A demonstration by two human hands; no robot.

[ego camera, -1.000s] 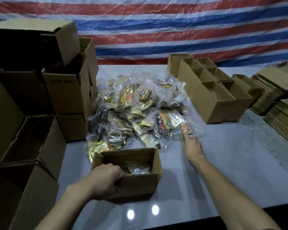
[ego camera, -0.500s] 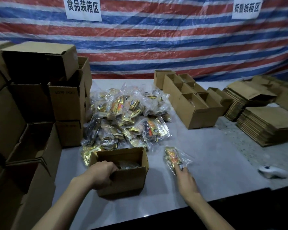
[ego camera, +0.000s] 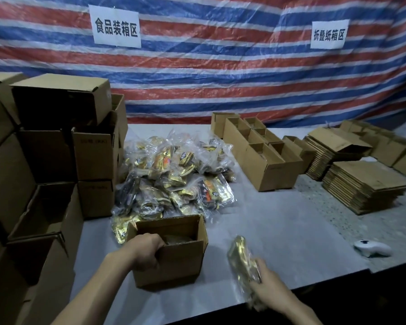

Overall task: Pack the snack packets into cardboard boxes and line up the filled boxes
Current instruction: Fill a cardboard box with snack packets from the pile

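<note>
An open cardboard box (ego camera: 181, 261) stands on the grey table near the front edge, with a packet or two lying inside. My left hand (ego camera: 143, 252) grips its near left wall, fingers curled over the rim. My right hand (ego camera: 267, 282) holds a golden snack packet (ego camera: 242, 256) in clear wrap, to the right of the box and just above the table. A heap of snack packets (ego camera: 174, 181) lies behind the box.
Stacked open boxes (ego camera: 56, 146) rise at the left. A row of boxes (ego camera: 265, 160) stands at the back right, with piles of flat cardboard (ego camera: 361, 186) beyond. A white controller (ego camera: 373, 248) lies near the right front edge. A striped tarp hangs behind.
My right hand has pulled a packet from the heap's right edge toward me and now holds it beside the box. My left hand has stayed on the box. The view has tilted up.
</note>
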